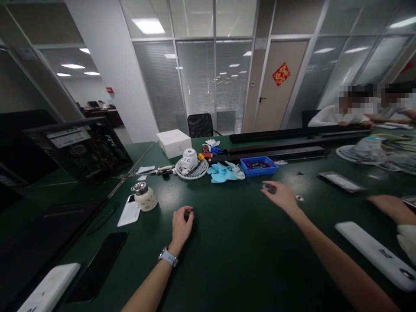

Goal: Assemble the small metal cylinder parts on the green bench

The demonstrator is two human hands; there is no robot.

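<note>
Over the green table, my left hand curls its thumb and fingers together. A tiny dark speck shows at its fingertips, too small to name. Further right, my right hand has thumb and fingers bent into a ring, with the tips close together. Whatever sits in that pinch is too small or blurred to make out. Beyond the hands lie light-blue fan blades and a blue tray with small parts. A white fan head with its grille stands to their left.
A cream jar stands by a white phone-like slab at left. A white box and long black bars lie behind. At right, another person's hand is near a white panel. A dark phone-shaped slab lies front left.
</note>
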